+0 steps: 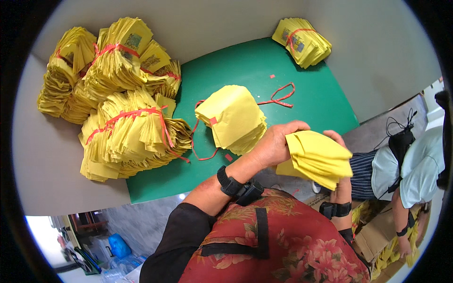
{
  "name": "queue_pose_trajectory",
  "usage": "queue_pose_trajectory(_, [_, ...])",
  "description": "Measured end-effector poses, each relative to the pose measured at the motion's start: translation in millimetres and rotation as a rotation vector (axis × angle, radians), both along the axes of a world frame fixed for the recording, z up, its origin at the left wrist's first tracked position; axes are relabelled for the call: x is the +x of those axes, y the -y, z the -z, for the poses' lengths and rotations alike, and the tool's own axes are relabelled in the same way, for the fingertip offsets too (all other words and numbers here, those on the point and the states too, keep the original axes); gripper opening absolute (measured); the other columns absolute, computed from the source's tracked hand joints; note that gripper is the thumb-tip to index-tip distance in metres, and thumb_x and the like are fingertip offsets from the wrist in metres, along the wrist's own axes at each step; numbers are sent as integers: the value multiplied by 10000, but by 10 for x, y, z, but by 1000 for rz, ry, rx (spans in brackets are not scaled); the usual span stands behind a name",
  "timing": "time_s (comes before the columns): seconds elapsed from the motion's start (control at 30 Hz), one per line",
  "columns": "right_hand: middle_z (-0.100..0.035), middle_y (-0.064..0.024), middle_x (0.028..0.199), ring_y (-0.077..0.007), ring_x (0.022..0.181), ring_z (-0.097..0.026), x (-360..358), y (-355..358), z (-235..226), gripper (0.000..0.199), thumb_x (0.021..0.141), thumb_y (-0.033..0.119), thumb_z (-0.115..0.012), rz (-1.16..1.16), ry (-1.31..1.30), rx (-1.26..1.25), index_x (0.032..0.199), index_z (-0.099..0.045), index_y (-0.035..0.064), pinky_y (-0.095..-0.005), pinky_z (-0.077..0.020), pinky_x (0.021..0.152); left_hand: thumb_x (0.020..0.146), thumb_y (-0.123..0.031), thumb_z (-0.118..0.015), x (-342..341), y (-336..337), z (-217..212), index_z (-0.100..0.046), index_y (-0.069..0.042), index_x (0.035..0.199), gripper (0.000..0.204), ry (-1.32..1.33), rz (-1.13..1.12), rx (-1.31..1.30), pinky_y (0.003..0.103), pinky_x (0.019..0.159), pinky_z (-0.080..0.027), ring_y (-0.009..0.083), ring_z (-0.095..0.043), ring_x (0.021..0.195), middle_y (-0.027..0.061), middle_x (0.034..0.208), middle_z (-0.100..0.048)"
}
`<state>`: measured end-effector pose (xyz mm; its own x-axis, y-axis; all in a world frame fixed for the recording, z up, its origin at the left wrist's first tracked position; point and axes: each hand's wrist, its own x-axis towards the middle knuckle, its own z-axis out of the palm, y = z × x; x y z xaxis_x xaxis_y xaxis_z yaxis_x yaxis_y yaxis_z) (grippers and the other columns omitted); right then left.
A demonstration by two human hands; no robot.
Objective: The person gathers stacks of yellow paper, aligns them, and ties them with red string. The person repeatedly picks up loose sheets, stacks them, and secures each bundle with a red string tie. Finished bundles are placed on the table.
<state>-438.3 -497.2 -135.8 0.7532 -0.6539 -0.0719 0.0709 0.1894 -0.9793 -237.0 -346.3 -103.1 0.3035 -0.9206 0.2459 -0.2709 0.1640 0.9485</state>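
Note:
Between my two hands, over the table's front edge at the right, is a small stack of yellow paper sheets (pixel 321 158). My left hand (pixel 278 144) grips its left side, thumb along the top. My right hand (pixel 340 160) closes on the far right side, mostly hidden behind the paper. A larger loose stack of yellow paper (pixel 233 115) rests on the green table (pixel 212 63), just beyond my left forearm. A red ribbon (pixel 278 100) runs out from under that stack on both sides and ends in a loop at its right.
Several thick yellow paper bundles (pixel 125 129) tied with red ribbon are piled at the left. Another tied bundle (pixel 302 42) lies in the far right corner. Grey panels (pixel 236 21) wall the table. At the right, another person (pixel 415 160) reaches into a cardboard box (pixel 377 233) holding yellow paper.

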Motion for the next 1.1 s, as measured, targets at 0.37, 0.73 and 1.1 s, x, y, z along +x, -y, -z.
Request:
queue_pose_trajectory(0.37, [-605,-194,1370,-291,1208,-633,180,-60,-230,870,995,706,-373,-89,69,593,1441,-470,-35,-409,-526,1008,815,-195,-691,241,-286,-487,-665,-140,1160,350,764,-290,-371,457,874,-517,340,-636,1087,55,1155,-698])
queue_pose_trajectory(0.73, [-543,-187,1442,-320,1264,-598,696,-169,-550,630,937,98,-635,-370,221,565,1499,-378,-25,-444,-494,1068,788,-180,-709,403,-652,-569,-627,-177,1323,542,905,-236,-267,489,1015,-454,381,-568,1216,141,1385,-588])
queue_pose_trajectory(1.1, [-628,-153,1341,-258,1196,-638,1472,-347,-962,634,873,102,-724,-454,78,286,1439,-464,-18,-394,-517,1023,960,-202,-699,843,-1211,-780,-252,12,1540,762,-657,-30,47,344,987,-506,176,-628,1136,151,1301,-619])
